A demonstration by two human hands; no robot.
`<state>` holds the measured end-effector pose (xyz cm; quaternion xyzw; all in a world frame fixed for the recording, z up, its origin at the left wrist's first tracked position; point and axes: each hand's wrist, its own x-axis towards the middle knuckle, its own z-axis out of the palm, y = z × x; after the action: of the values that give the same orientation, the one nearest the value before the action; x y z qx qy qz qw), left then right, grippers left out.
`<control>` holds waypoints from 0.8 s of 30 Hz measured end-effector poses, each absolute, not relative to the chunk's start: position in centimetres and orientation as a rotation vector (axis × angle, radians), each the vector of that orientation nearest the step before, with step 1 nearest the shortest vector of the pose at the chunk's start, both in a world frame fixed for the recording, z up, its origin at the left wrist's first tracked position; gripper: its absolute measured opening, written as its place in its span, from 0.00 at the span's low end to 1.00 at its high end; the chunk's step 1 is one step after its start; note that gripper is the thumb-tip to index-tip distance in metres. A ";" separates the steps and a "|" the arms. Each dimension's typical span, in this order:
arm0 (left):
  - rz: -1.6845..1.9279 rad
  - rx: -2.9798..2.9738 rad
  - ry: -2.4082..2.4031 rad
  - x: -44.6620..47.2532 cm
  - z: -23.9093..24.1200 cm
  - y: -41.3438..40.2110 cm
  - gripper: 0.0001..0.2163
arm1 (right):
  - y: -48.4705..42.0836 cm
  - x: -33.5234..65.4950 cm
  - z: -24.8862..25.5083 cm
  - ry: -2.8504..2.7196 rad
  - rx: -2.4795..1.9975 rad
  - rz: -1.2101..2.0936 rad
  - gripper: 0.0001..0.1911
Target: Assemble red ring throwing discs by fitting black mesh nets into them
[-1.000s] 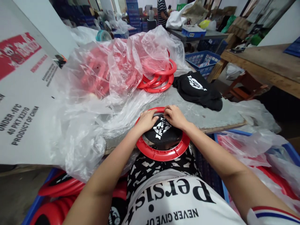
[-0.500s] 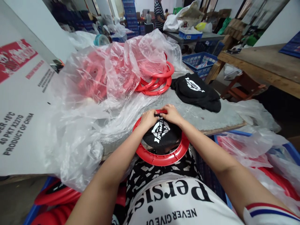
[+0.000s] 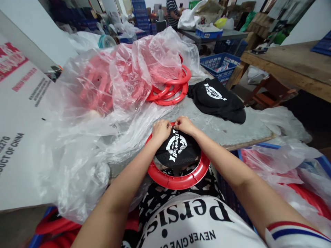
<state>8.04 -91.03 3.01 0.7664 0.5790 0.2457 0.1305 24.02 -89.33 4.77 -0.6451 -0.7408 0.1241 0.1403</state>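
Observation:
A red plastic ring rests against my lap and the table's front edge. Black printed fabric with a white logo spans the upper part of the ring, leaving a gap along the ring's near side. At the far rim, my left hand has its fingers closed on the fabric's edge. Close beside it, my right hand pinches the same edge against the ring. The fingertips of both hands partly cover the rim. A pile of black printed fabric pieces lies farther back on the right.
Loose red rings spill from a clear plastic bag on the grey table. A large printed carton stands left. Blue crates with red rings flank my legs. A person in a striped top stands far back.
Both hands stay at the far rim, with small shifts of the fingers along the fabric's edge. The ring's near side sits slightly lower in view. The camera view has shifted a little.

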 end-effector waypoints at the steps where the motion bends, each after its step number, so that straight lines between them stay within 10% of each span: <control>1: 0.717 2.234 1.721 8.1 2.9 -90.8 0.09 | -89.2 23.9 4.7 -2.142 -1.886 0.339 0.03; 24: 0.799 1.982 1.872 9.0 1.0 -89.6 0.09 | -89.8 23.3 3.8 -2.017 -1.967 0.240 0.09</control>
<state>8.95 -89.65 1.02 0.6899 0.6515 0.2780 0.1496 23.33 -89.75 3.77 -0.6871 -0.7046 0.0837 0.1565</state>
